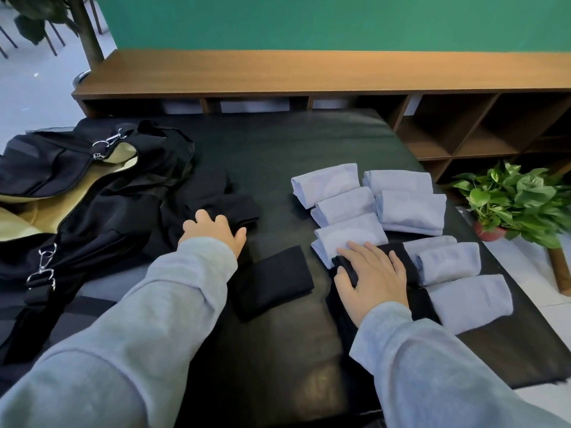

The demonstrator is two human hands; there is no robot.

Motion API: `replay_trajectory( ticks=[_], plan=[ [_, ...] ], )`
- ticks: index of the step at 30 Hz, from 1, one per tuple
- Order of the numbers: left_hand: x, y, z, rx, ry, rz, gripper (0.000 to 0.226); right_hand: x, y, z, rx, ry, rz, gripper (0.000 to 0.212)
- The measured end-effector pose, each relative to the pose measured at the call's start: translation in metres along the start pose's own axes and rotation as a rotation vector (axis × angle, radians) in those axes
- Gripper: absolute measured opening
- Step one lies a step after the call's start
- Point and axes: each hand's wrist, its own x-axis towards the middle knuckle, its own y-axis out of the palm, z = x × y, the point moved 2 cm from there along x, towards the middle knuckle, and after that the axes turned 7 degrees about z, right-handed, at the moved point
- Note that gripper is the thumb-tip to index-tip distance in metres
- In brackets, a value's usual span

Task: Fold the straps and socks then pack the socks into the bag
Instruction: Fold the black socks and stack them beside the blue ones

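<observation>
A black bag (92,193) with a yellow lining lies unzipped at the left of the black table (278,143), its straps (43,270) with metal clips trailing forward. My left hand (213,233) rests on a black sock (234,206) beside the bag, fingers curled over its edge. A folded black sock (272,281) lies between my hands. My right hand (370,276) presses flat on another black sock (398,257), thumb tucked under a fold. Several folded light blue socks (408,208) sit at the right.
A long wooden shelf unit (309,75) with open cubbies runs behind the table under a green wall. A potted green plant (513,199) stands on the floor at the right. The table's right edge lies close to the blue socks.
</observation>
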Motion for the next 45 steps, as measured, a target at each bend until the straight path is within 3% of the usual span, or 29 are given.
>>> replay_trajectory(
  ticks=[4,7,9,12,16,21,27,35,38,40,45],
  plan=[
    [-0.022,-0.004,0.003,0.140,0.085,-0.123,0.055,0.000,0.000,0.000,0.007,0.004,-0.003,0.073],
    [-0.046,0.003,0.000,0.059,0.322,-0.353,0.051,0.000,0.000,0.000,0.002,-0.004,0.001,0.076],
    [-0.062,0.008,-0.004,-0.042,0.537,-0.474,0.054,0.001,0.000,-0.001,0.000,-0.001,0.014,0.066],
    [-0.087,0.016,-0.011,0.025,0.704,-0.255,0.066,0.001,0.000,-0.001,0.010,-0.002,0.022,0.059],
    [-0.093,0.022,-0.013,0.194,0.649,-0.035,0.066,0.001,0.000,-0.001,0.024,-0.004,0.016,0.062],
    [-0.088,0.024,-0.022,0.145,0.633,-0.093,0.054,0.001,-0.001,-0.002,0.025,-0.005,0.014,0.060],
    [-0.079,0.036,-0.040,0.073,0.595,-0.114,0.050,-0.001,0.000,-0.002,0.067,-0.006,-0.042,0.077],
    [-0.066,0.035,-0.056,0.010,0.624,-0.105,0.046,-0.001,0.001,-0.003,0.116,-0.005,-0.076,0.057],
    [-0.062,0.014,-0.049,-0.197,0.695,-0.359,0.028,0.000,0.002,-0.003,0.123,-0.015,-0.072,0.053],
    [-0.051,0.002,-0.033,-0.283,0.611,-0.509,0.022,0.000,0.002,-0.003,0.130,-0.016,-0.085,0.054],
    [-0.010,-0.004,-0.004,-0.100,0.306,-0.193,0.052,0.000,0.004,-0.003,0.127,-0.017,-0.116,0.063]
  ],
)
